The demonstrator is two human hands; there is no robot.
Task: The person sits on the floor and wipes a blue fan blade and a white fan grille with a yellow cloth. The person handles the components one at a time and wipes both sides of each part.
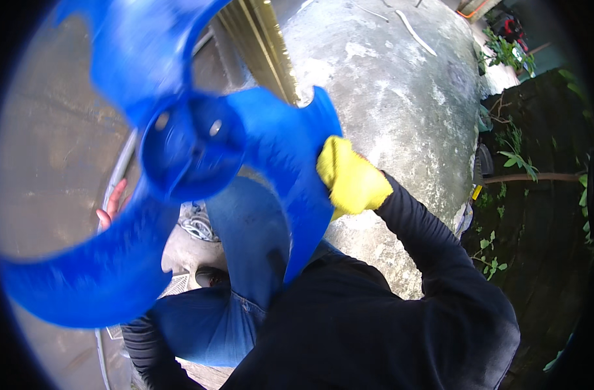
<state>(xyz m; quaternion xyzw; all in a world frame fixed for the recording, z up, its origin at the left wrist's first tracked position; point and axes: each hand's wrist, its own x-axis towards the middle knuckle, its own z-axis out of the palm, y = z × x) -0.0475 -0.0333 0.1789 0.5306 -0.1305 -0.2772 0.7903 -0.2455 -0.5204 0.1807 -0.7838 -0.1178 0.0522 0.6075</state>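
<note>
One left hand (114, 203) shows a few fingers behind the lower-left blade (89, 279) of a blue fan (193, 146); whether they grip, I cannot tell. Counted, the fan has three blades, with two oval holes (215, 127) in its middle, and sits between the hands, before two jeans-clad legs (251, 234). One yellow cloth (349, 179) at the right blade (300, 153) covers the right hand (367, 187), hiding its fingers' spread.

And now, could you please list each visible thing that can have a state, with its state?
Fan, raised, blades streaked
Cloth, bunched against one blade
Right hand, hidden by the cloth
Left hand, partly hidden behind the fan; grip unclear
Cord, looped in a bundle
Concrete, blotched with pale patches
</note>
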